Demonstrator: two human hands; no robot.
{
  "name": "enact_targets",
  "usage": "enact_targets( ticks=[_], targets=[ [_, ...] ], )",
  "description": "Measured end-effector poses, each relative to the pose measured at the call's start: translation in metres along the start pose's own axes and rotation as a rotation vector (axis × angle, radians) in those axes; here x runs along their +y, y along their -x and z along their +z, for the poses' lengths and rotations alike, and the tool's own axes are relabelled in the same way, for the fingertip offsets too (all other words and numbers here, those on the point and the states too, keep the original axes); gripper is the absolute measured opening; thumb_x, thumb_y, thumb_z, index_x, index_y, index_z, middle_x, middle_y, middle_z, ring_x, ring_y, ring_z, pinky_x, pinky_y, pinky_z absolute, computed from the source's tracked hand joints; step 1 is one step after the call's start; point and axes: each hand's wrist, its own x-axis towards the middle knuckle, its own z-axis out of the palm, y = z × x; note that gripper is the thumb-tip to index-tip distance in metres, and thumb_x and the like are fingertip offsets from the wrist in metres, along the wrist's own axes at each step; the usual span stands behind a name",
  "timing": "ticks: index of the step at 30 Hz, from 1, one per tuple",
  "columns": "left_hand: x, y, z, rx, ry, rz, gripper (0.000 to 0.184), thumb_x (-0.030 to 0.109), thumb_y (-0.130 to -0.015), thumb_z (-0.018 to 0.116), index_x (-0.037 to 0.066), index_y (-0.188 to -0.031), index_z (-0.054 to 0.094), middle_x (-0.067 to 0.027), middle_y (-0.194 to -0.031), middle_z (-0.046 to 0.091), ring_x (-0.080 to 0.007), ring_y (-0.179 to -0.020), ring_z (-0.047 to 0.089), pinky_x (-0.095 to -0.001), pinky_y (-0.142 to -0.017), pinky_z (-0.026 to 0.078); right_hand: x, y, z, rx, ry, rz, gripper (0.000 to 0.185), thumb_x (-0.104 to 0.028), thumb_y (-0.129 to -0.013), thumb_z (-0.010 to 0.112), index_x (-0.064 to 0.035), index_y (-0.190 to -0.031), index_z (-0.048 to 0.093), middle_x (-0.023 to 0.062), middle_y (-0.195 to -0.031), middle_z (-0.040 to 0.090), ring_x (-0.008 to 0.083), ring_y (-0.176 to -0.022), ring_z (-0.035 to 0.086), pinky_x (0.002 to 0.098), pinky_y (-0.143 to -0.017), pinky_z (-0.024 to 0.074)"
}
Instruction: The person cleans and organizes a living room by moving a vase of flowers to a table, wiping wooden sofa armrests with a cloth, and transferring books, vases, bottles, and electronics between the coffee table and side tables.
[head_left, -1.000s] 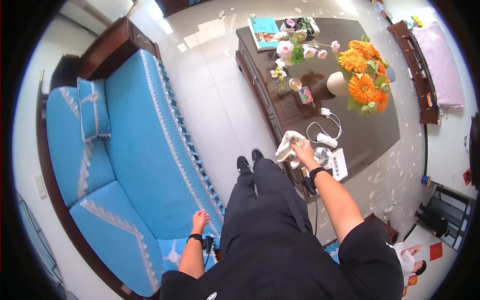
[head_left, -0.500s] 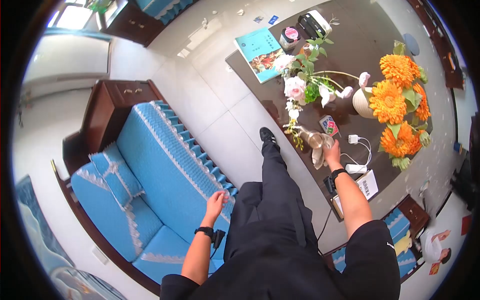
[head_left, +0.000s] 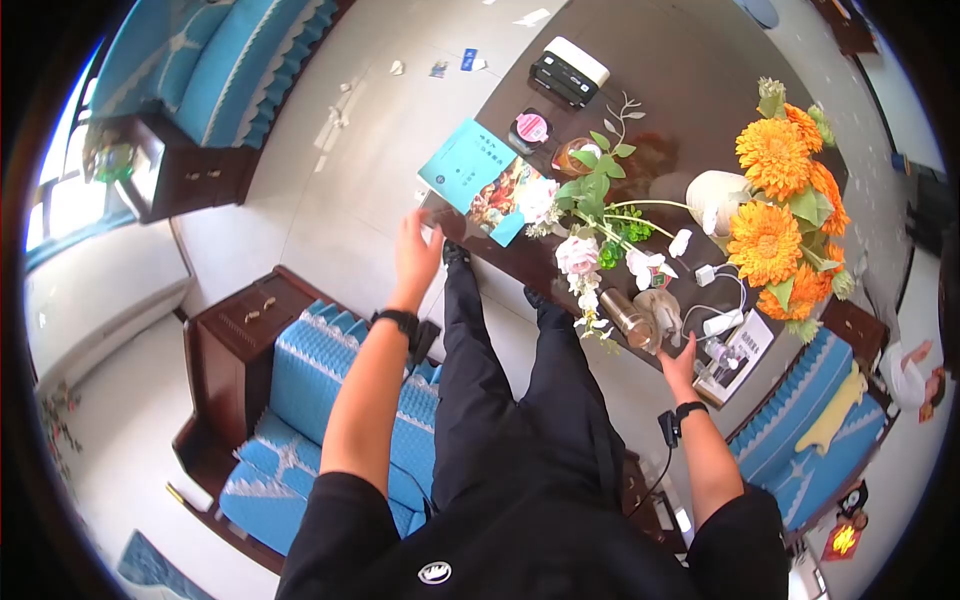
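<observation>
My left hand (head_left: 418,256) is raised with fingers apart, at the table edge by the lower left corner of a teal book (head_left: 478,172). My right hand (head_left: 681,364) is open at the table's near edge, thumb and fingers spread, with nothing in it. Just beyond it a crumpled pale cloth (head_left: 660,312) rests on the table, beside a tilted brownish transparent cup (head_left: 628,318). To its right are a small clear and purple item (head_left: 722,358) and a white book (head_left: 750,345).
The dark table (head_left: 690,70) also bears orange flowers (head_left: 770,240), pink flowers (head_left: 577,256), a jar (head_left: 530,129), a black and white box (head_left: 570,72) and a white charger (head_left: 722,322). Blue sofas stand around. A person (head_left: 912,375) is at the far right.
My right hand has let go of the cloth, which now lies by the cup. My left hand has moved up from beside the sofa to the teal book's corner. The view has turned.
</observation>
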Motion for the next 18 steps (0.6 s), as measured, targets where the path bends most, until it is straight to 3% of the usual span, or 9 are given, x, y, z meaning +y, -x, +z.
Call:
enact_targets(
  ticks=[1, 4, 7, 9, 11, 15, 17, 18],
  targets=[
    [0.004, -0.028, 0.001, 0.025, -0.016, -0.009, 0.047, 0.018, -0.087, 0.069, 0.002, -0.129, 0.054, -0.0218, -0.124, 0.059, -0.038, -0.119, 0.057, -0.0449, -0.1, 0.046, 0.004, 0.017, -0.001, 0.009, -0.021, 0.052, 0.098, -0.022, -0.075, 0.084, 0.0021, -0.151, 0.027, 0.0268, -0.151, 0.038, 0.0392, -0.142, 0.036, 0.0424, -0.117, 0.0307],
    [-0.012, -0.095, 0.019, 0.158, -0.073, 0.118, 0.055, 0.022, -0.086, 0.072, 0.0, -0.131, 0.051, -0.0221, -0.129, 0.056, -0.0399, -0.12, 0.055, -0.046, -0.1, 0.047, 0.028, 0.073, 0.023, -0.01, -0.025, 0.147, 0.086, -0.023, -0.079, 0.078, -0.0001, -0.149, 0.033, 0.0261, -0.144, 0.048, 0.0392, -0.135, 0.046, 0.0426, -0.114, 0.0359],
    [-0.028, -0.135, 0.032, -0.052, -0.069, 0.053, 0.064, 0.026, -0.084, 0.075, -0.001, -0.135, 0.048, -0.0224, -0.126, 0.059, -0.0412, -0.119, 0.056, -0.0458, -0.1, 0.047, -0.012, 0.128, 0.046, -0.202, -0.099, 0.389, 0.079, -0.025, -0.082, 0.075, -0.0018, -0.147, 0.037, 0.0252, -0.14, 0.053, 0.0401, -0.129, 0.052, 0.0429, -0.106, 0.0436],
    [-0.048, -0.146, 0.047, -0.154, -0.02, 0.039, 0.062, 0.029, -0.083, 0.077, -0.001, -0.132, 0.052, -0.0235, -0.123, 0.061, -0.0403, -0.118, 0.057, -0.0457, -0.1, 0.047, -0.05, 0.152, 0.072, -0.308, -0.137, 0.418, 0.074, -0.024, -0.083, 0.075, -0.0019, -0.145, 0.04, 0.0242, -0.137, 0.056, 0.039, -0.126, 0.056, 0.0429, -0.102, 0.047],
    [-0.04, -0.144, 0.039, -0.334, -0.044, -0.07, 0.057, 0.031, -0.083, 0.076, -0.002, -0.126, 0.057, -0.0238, -0.12, 0.062, -0.0388, -0.117, 0.058, -0.0463, -0.098, 0.048, -0.098, 0.164, 0.095, -0.36, -0.117, 0.307, 0.068, -0.024, -0.085, 0.073, -0.0026, -0.143, 0.043, 0.0237, -0.136, 0.058, 0.0377, -0.123, 0.059, 0.0434, -0.101, 0.0484],
    [-0.075, -0.125, 0.055, -0.351, -0.119, -0.042, 0.048, 0.028, -0.082, 0.079, -0.002, -0.114, 0.061, -0.0201, -0.11, 0.066, -0.0333, -0.105, 0.064, -0.0434, -0.089, 0.052, -0.195, 0.158, 0.124, -0.471, -0.262, 0.139, 0.058, -0.022, -0.091, 0.069, -0.0027, -0.14, 0.046, 0.021, -0.14, 0.055, 0.0318, -0.124, 0.059, 0.0418, -0.102, 0.048],
    [-0.092, -0.108, 0.055, -0.479, 0.288, -0.274, 0.042, 0.023, -0.079, 0.083, -0.001, -0.104, 0.059, -0.0137, -0.095, 0.066, -0.0255, -0.088, 0.066, -0.0388, -0.077, 0.054, -0.226, 0.143, 0.132, -0.508, -0.355, -0.051, 0.05, -0.018, -0.092, 0.067, -0.0019, -0.137, 0.05, 0.0206, -0.13, 0.063, 0.0323, -0.118, 0.063, 0.0406, -0.097, 0.0512],
    [-0.104, -0.096, 0.06, -0.478, 0.317, -0.258, 0.042, 0.022, -0.078, 0.084, 0.001, -0.101, 0.057, -0.011, -0.09, 0.065, -0.0219, -0.083, 0.064, -0.0368, -0.074, 0.054, -0.236, 0.133, 0.135, -0.506, -0.354, -0.061, 0.05, -0.018, -0.092, 0.067, -0.0019, -0.137, 0.05, 0.0206, -0.13, 0.063, 0.0323, -0.118, 0.063, 0.0406, -0.097, 0.0512]
  ],
)
